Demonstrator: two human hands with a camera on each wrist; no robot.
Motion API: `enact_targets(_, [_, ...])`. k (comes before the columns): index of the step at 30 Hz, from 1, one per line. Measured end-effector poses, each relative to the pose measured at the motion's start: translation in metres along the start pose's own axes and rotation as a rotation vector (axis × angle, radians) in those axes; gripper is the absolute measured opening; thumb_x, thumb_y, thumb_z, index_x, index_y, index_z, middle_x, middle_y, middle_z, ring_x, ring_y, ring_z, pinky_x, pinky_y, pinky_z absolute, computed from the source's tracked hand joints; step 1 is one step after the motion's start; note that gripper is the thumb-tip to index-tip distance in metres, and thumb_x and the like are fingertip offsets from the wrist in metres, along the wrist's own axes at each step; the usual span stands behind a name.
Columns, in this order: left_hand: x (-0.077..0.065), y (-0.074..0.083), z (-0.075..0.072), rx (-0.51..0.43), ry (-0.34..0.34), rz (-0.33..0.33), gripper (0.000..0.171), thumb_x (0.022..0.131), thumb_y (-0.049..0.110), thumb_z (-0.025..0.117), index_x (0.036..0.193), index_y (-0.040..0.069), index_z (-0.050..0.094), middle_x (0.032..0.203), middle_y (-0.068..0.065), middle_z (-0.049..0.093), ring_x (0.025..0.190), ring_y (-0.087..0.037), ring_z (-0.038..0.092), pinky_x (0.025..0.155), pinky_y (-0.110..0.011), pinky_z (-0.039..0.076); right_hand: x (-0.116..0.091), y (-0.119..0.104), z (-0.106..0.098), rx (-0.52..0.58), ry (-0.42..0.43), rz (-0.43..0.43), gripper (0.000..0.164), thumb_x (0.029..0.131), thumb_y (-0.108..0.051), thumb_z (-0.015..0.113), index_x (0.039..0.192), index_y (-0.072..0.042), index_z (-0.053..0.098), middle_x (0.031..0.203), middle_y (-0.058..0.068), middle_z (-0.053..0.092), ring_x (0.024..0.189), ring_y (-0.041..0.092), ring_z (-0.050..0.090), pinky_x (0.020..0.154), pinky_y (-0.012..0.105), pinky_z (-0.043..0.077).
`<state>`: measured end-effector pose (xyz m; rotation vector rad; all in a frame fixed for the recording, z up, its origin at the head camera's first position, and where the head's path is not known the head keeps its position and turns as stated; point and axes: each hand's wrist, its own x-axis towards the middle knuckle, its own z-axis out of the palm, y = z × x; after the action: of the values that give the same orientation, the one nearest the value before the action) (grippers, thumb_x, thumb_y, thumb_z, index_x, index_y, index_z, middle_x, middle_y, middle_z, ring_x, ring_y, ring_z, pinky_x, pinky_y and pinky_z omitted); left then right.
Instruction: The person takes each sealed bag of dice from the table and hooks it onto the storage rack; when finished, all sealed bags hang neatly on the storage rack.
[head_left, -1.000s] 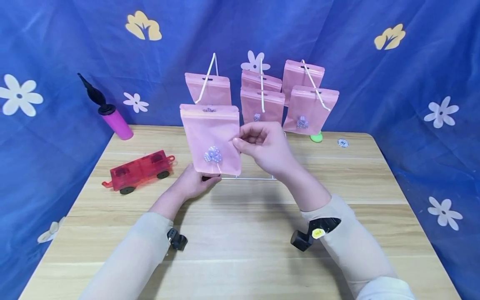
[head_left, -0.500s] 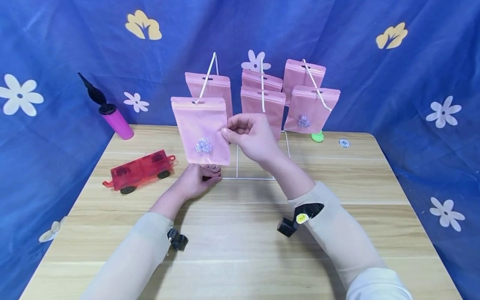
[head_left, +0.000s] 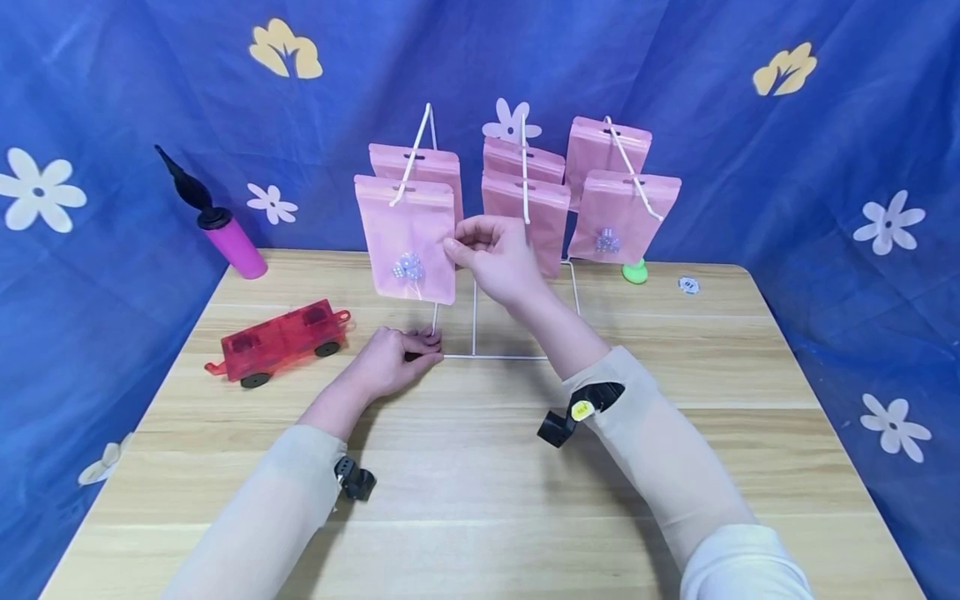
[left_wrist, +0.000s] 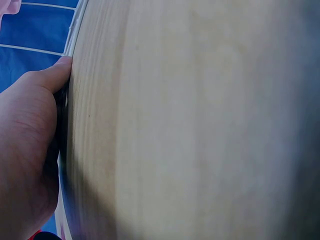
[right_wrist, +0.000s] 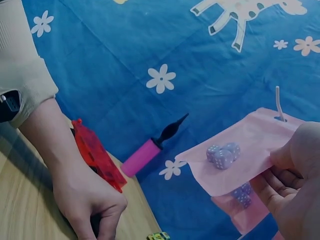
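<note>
A pink zip pouch [head_left: 390, 233] with purple dice [head_left: 408, 267] showing through it is pinched at its right edge by my right hand [head_left: 498, 254]. In the right wrist view a white hook [right_wrist: 279, 100] passes through the hole of this pouch [right_wrist: 250, 137]. Behind it, another pink pouch [head_left: 442, 164] hangs on the same hook. My left hand [head_left: 386, 360] grips the front left corner of the white wire rack [head_left: 498, 358] at the table. In the left wrist view the left thumb [left_wrist: 52, 75] presses against the wire; the other fingers are mostly hidden.
More pink pouches hang on the middle hook [head_left: 524, 179] and the right hook [head_left: 633, 179]. A red toy wagon [head_left: 277, 340] and a pink hand pump [head_left: 234, 243] stand left. A green disc [head_left: 634, 273] and a small chip [head_left: 688, 285] lie back right.
My right hand has moved the pouch away from me and slightly left, up to the left hook, which now runs through the pouch's hole. The left hand stays on the rack.
</note>
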<state>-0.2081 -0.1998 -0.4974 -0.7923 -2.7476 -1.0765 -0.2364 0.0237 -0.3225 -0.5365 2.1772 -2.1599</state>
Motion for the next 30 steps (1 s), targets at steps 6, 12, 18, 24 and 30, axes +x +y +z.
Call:
enact_targets(6, [0.002,0.0,-0.003,0.019,-0.02,-0.017,0.02,0.094,0.017,0.084,0.11,0.005,0.082,0.124,-0.013,0.073,0.124,-0.03,0.067,0.114,-0.045,0.046,0.005,0.003,-0.001,-0.042,0.035,0.015,0.01,0.098,0.0,0.075,0.104,0.008,0.075,0.094,0.012,0.077,0.08,0.016,0.069,0.079,0.03,0.061])
enact_targets(12, [0.002,-0.002,-0.004,0.033,-0.035,-0.028,0.022,0.095,0.02,0.083,0.112,0.005,0.082,0.128,-0.013,0.071,0.128,-0.032,0.064,0.117,-0.048,0.042,0.006,0.006,-0.006,-0.105,0.056,-0.014,0.012,0.097,-0.003,0.078,0.106,0.005,0.077,0.095,0.012,0.078,0.085,0.019,0.074,0.079,0.026,0.06])
enact_targets(18, [0.0,-0.004,-0.003,0.032,-0.045,-0.033,0.022,0.096,0.021,0.082,0.112,0.005,0.082,0.128,-0.012,0.071,0.129,-0.033,0.063,0.116,-0.05,0.043,-0.002,0.012,-0.015,-0.131,0.03,-0.044,0.015,0.096,-0.001,0.078,0.11,0.005,0.078,0.104,0.014,0.079,0.093,0.021,0.076,0.087,0.029,0.061])
enact_targets(24, [-0.002,-0.005,-0.007,0.024,-0.045,-0.059,0.024,0.096,0.022,0.082,0.114,0.006,0.082,0.128,-0.01,0.072,0.129,-0.031,0.063,0.116,-0.047,0.043,-0.018,0.014,-0.03,-0.153,-0.028,-0.078,0.017,0.095,0.0,0.078,0.112,0.005,0.077,0.105,0.013,0.079,0.098,0.022,0.076,0.091,0.031,0.061])
enact_targets(30, [-0.004,-0.006,-0.014,0.07,-0.063,-0.044,0.027,0.097,0.024,0.081,0.118,0.005,0.081,0.129,-0.009,0.073,0.127,-0.03,0.065,0.113,-0.049,0.047,-0.035,0.015,-0.051,-0.16,-0.092,-0.075,0.021,0.095,0.003,0.077,0.114,0.01,0.074,0.11,0.019,0.077,0.101,0.024,0.075,0.093,0.033,0.061])
